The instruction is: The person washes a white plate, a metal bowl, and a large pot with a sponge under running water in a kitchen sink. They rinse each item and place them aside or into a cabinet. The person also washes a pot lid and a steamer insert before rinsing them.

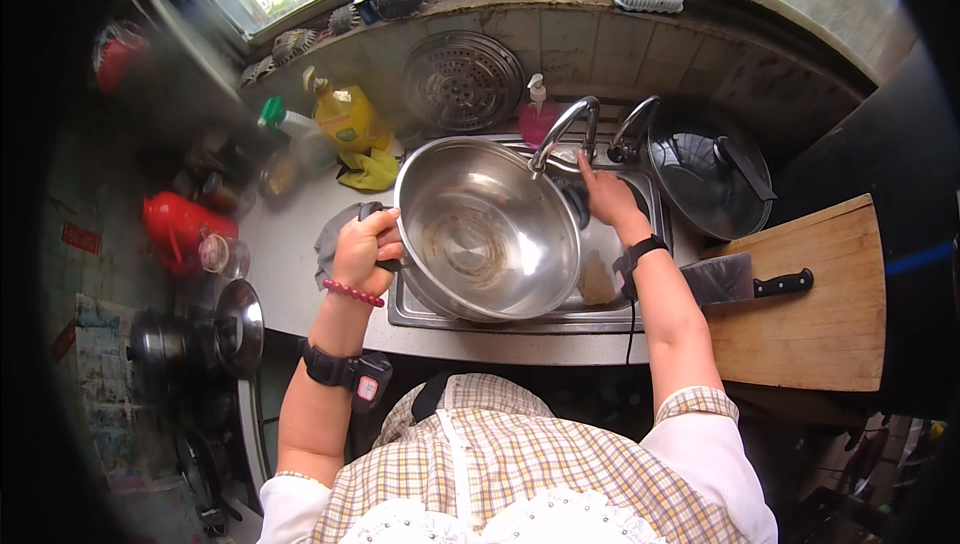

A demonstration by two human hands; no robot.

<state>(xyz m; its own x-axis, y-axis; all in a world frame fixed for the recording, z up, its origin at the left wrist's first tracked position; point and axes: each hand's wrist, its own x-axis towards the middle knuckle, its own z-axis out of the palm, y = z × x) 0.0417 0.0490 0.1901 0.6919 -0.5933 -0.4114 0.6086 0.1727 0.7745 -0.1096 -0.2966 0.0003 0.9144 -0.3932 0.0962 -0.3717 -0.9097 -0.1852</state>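
Observation:
My left hand (366, 250) grips the black side handle of a large stainless steel pot (480, 236), which is tilted over the sink (517, 325). Brown ring marks show on the pot's bottom. The curved chrome faucet (562, 131) reaches over the pot's rim, and I can see no water stream from it. My right hand (611, 195) is at the base of this faucet, its index finger stretched up to it, holding nothing. The pot's other black handle (576, 202) is just left of that hand. A brownish patch (598, 277) shows in the sink basin.
A cleaver (720, 279) lies on a wooden cutting board (810, 319) at right. Behind stand a glass lid (709, 176), a second faucet (634, 127), a pink soap bottle (537, 120) and a steel steamer plate (465, 82). At left are a yellow jug (346, 117) and green cloth (369, 170).

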